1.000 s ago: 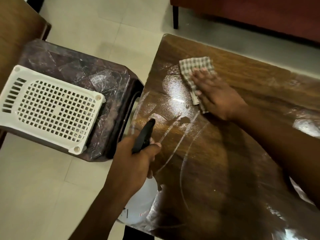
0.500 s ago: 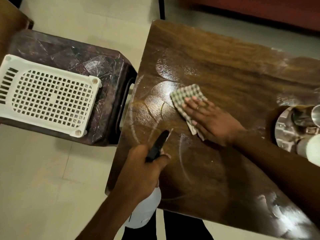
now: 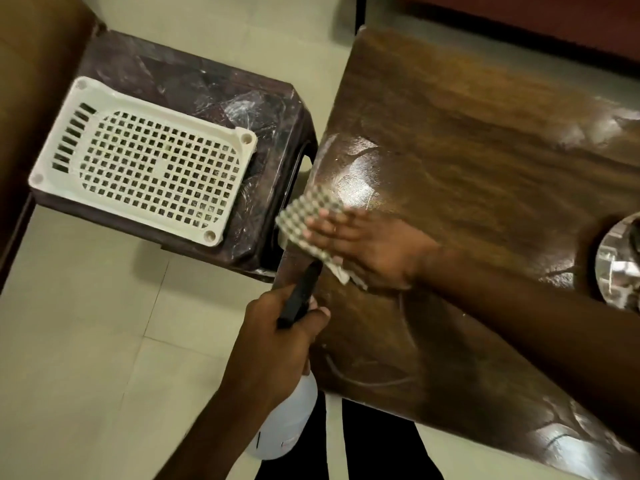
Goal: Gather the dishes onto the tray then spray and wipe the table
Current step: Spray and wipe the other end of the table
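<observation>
My right hand lies flat on a checked cloth, pressing it onto the left edge of the dark wooden table; the cloth sticks out over the edge. Wet streaks shine on the wood around it. My left hand grips a white spray bottle with a black nozzle that points up toward the cloth. A steel plate with dishes shows at the right border, mostly cut off.
A white perforated plastic tray rests on a dark brown stool left of the table. Pale floor tiles lie below. A reddish sofa runs along the top right, a wooden surface at the far left.
My right hand has slid the cloth from the far side of the table toward me and left, to the table's left edge. The left hand keeps holding the bottle.
</observation>
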Demonstrator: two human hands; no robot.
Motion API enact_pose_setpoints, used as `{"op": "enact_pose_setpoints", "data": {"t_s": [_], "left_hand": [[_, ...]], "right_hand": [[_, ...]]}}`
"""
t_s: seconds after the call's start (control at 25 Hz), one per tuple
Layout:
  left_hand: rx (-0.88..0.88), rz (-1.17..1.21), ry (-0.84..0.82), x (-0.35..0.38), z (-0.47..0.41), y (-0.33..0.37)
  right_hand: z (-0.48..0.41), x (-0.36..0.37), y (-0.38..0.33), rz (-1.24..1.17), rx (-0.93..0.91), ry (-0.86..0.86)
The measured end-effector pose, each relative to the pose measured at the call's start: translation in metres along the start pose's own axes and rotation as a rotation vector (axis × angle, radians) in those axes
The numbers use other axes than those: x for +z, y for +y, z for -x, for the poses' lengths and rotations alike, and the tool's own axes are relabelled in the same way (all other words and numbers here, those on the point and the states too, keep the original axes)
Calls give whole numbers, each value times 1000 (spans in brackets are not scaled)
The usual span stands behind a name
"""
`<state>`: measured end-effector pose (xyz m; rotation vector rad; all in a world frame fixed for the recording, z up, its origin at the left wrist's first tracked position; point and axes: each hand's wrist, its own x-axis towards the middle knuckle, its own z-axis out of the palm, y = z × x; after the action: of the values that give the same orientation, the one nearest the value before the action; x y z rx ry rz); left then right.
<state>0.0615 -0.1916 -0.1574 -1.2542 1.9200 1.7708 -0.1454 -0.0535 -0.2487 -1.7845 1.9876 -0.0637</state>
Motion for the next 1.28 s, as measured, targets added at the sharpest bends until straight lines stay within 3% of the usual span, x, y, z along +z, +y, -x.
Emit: {"op": "enact_pose_setpoints", "data": {"t_s": [0.12, 0.28, 0.36, 0.52, 0.6, 0.68, 0.8, 0.88, 0.96, 1.0, 1.08, 1.16, 1.2, 1.28], "left_hand": [[8, 22, 18, -8, 1, -7], [6, 26, 49, -14, -1, -10], [-10, 40, 59, -14, -2, -9], [25, 40, 3, -12, 2, -3], [43, 31, -36, -7, 5, 0], [34, 33, -64, -1, 10, 1], [52, -20, -136, 7, 18, 0], [76, -80, -204, 10, 23, -3], [90, -136, -241, 15, 29, -11], [74, -159, -237, 17, 35, -15], [34, -199, -218, 21, 46, -27], [21, -211, -231, 24, 58, -39], [5, -195, -238, 25, 64, -44], [-15, -147, -287, 29, 78, -54]], "right_hand": [[-43, -43, 52, -90, 378, 102], [-67, -55, 50, -170, 513, 196], [-51, -33, 12, -129, 392, 183], [22, 24, -56, -13, -68, 4], [56, 34, -51, 26, -108, -56], [85, 37, -33, 1, 106, -2], [115, 45, -17, -97, 578, 219], [108, 55, -38, -238, 860, 363], [93, 70, -83, -289, 996, 420], [91, 80, -111, -273, 940, 393], [107, 99, -164, -194, 651, 262], [147, 111, -176, -114, 392, 146], [166, 114, -172, -101, 379, 120], [194, 127, -173, -137, 622, 215]]}}
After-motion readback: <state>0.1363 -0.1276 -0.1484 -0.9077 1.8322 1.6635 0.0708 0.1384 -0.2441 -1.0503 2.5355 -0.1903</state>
